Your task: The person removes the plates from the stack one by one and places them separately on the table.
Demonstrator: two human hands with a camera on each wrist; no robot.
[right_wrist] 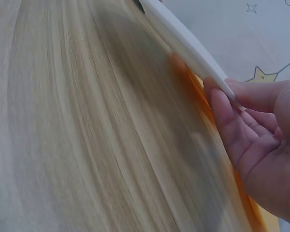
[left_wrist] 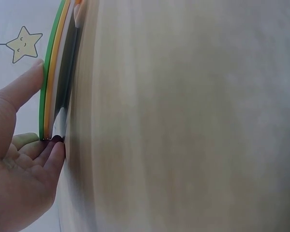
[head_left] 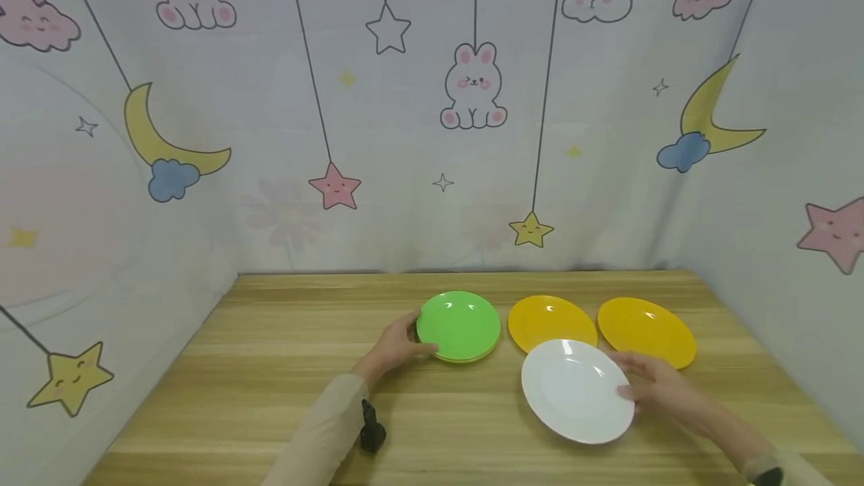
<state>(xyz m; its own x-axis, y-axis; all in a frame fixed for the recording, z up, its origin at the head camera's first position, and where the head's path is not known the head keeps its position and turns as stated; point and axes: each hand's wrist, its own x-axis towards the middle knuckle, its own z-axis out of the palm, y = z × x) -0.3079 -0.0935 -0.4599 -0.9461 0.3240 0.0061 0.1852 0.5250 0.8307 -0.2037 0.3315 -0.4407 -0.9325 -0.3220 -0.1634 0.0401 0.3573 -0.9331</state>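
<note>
Cloth [head_left: 405,118] hangs at the back and sides, with moons, stars, clouds and bunnies on it. Next in size is the wood table [head_left: 459,433]. Five plates or more are here. A white plate [head_left: 577,392] is up off the wood and tips over at a slant, in front of the left yellow plate [head_left: 548,319]. The right yellow plate [head_left: 648,330] lies just beside that one, on the far right. A green plate [head_left: 458,326] sits on top of a stack to the left of the yellow ones. Under it is an orange plate [left_wrist: 52,72], then a pale layer. The right hand [head_left: 653,387] pinches the white plate's edge, thumb on top and fingers below. The left hand [head_left: 398,345] holds the stack's edge, thumb on the green rim, fingers under. A small black thing [head_left: 371,430] is at the left wrist.
</note>
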